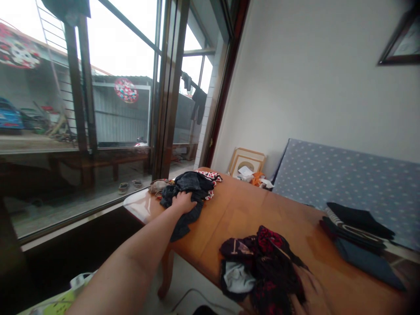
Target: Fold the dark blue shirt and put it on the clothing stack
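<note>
My left hand point(184, 202) reaches to the far left of the wooden table, its fingers bent into a dark grey garment point(193, 181). That garment lies crumpled, with one end hanging toward the table edge. Beside and under it show a red-and-white patterned cloth point(210, 176) and a brownish bundle point(158, 187). Close to me, my right hand point(310, 286) grips the right side of a black-and-red patterned garment point(272, 262), bunched up with a pale inner part showing. The right fingers are partly blurred and sunk in the fabric.
On the right of the wooden table point(243, 205) sits a stack of folded dark clothes point(361, 232). A blue dotted padded panel point(348, 175) leans against the wall. Papers and an orange item point(257, 177) lie beyond the far edge. Glass doors point(124, 109) stand on the left.
</note>
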Demonstrator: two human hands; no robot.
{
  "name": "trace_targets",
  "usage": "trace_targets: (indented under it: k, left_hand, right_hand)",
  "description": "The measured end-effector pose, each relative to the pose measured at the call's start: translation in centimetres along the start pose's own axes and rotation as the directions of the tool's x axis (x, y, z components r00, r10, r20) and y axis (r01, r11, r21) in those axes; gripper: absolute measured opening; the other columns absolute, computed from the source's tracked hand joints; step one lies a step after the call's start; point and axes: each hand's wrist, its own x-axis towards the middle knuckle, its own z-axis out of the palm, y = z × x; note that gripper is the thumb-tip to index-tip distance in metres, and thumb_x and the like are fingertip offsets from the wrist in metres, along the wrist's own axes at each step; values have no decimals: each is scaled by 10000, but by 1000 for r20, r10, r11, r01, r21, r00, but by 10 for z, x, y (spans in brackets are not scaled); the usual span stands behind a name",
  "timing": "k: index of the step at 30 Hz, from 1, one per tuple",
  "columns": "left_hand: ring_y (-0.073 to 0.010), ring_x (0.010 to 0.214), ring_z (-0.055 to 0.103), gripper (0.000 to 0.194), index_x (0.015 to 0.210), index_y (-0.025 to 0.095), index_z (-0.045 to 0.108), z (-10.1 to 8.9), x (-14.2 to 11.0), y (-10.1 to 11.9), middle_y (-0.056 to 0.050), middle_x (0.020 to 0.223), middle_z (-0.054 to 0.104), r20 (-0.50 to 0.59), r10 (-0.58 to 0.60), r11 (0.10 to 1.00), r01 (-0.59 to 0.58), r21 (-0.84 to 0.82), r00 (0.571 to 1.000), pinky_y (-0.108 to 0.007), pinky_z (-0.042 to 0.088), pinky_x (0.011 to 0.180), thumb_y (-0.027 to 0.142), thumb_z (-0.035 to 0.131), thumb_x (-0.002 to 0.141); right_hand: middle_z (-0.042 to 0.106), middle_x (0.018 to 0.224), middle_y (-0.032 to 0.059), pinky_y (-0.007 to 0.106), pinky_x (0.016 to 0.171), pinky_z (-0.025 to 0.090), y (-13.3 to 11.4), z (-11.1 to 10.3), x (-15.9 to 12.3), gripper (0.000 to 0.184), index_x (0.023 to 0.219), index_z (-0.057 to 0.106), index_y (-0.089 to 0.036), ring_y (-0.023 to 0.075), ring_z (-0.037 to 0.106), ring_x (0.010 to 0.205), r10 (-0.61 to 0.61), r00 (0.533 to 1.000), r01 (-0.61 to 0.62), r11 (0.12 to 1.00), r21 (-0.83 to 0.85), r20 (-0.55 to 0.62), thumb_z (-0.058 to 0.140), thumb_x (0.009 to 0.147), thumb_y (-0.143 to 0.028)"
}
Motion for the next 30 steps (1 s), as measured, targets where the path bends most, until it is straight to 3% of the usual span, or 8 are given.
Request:
trace_targets:
  k: [3,6,9,12,16,21,27,30]
  left_hand:
    - [-416,1320,431,463,1166,228,659,-1,-9,12,-190,1329,594,-15,18,998,-17,53,1000,-659,210,1087,515,605,806]
    - [-444,1396,313,440,1167,200,656,3,-31,29,-203,1394,539,-93,73,997,-69,45,993,-685,96,1117,492,567,851]
    - [-371,1385,377,452,1228,201,639,13,-68,51,-163,1418,536,-100,250,966,-255,-43,963,-532,219,1162,488,517,901]
    - [-262,1292,516,527,1283,253,626,30,-114,74,-73,1334,629,11,469,874,-462,-148,883,-343,364,1109,595,494,905]
    - [-332,1407,395,595,1309,282,617,49,-165,102,-80,1426,568,121,625,766,-578,-281,771,-453,298,1156,571,666,791]
    - [-246,1038,651,193,984,246,684,48,-178,119,-59,1020,727,89,482,777,-377,-505,872,-364,489,920,321,542,878]
    - [-179,854,647,160,890,213,617,9,-159,120,-21,897,695,-80,330,513,-250,-821,941,-273,511,773,340,528,853]
    - [-169,824,636,208,939,196,633,-17,-155,121,-18,901,692,-136,211,373,-209,-904,968,-262,500,754,356,591,813]
  right_hand:
    - [539,1323,123,483,1037,430,-25,-12,5,561,1397,475,-224,319,528,1219,66,998,-65,996,55,-18,512,845,-318]
    - [536,1315,119,486,1057,410,-42,-20,11,556,1391,478,-224,311,506,1229,92,996,-90,992,86,-19,510,842,-311]
    - [544,1300,111,484,1062,401,-52,-26,15,548,1385,494,-229,303,502,1219,114,993,-111,988,104,-21,515,842,-303]
    - [558,1285,113,478,1062,398,-59,-33,19,521,1372,519,-222,297,503,1210,127,991,-123,984,130,-28,515,859,-314]
    - [575,1281,114,477,1062,397,-67,-41,23,495,1368,541,-222,287,509,1201,134,990,-125,971,204,-33,517,898,-376]
    - [640,1197,120,463,1039,414,-74,-52,31,414,1203,656,-187,282,553,1147,218,975,-185,880,438,-28,546,884,-426]
    - [719,909,46,335,805,501,-86,-82,43,327,912,717,-185,226,631,893,427,889,-384,501,776,164,638,800,-482]
    - [625,635,-6,247,548,415,-87,-104,48,324,717,634,-180,144,549,607,593,785,-434,316,844,181,685,758,-498]
